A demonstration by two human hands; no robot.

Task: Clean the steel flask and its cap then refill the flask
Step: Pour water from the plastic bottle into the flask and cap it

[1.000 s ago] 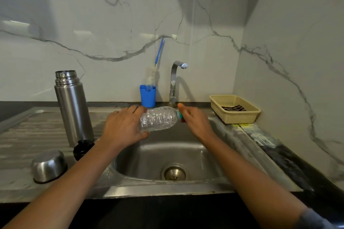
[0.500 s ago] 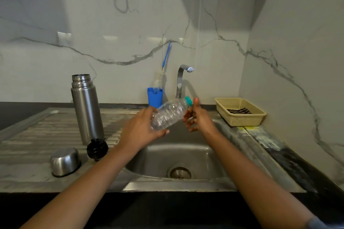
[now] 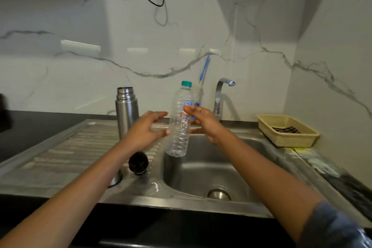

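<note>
The open steel flask (image 3: 127, 110) stands upright on the drainboard, just behind my left hand. Its black stopper (image 3: 138, 162) lies near the basin's left rim. The steel cap (image 3: 116, 179) sits beside it, mostly hidden under my left forearm. My right hand (image 3: 203, 122) grips a clear plastic bottle (image 3: 179, 127) with a green cap, nearly upright above the sink's left edge. My left hand (image 3: 146, 130) hovers beside the bottle with fingers spread, the thumb tip close to it.
The steel sink basin (image 3: 211, 169) with its drain (image 3: 219, 194) lies below the hands. A tap (image 3: 221, 94) and a blue-handled brush (image 3: 204, 70) stand at the back. A yellow basket (image 3: 287, 131) holding a dark cloth sits at the right.
The bottle went from lying sideways in my left hand to nearly upright in my right hand. My left hand let go and opened. The view tilted upward.
</note>
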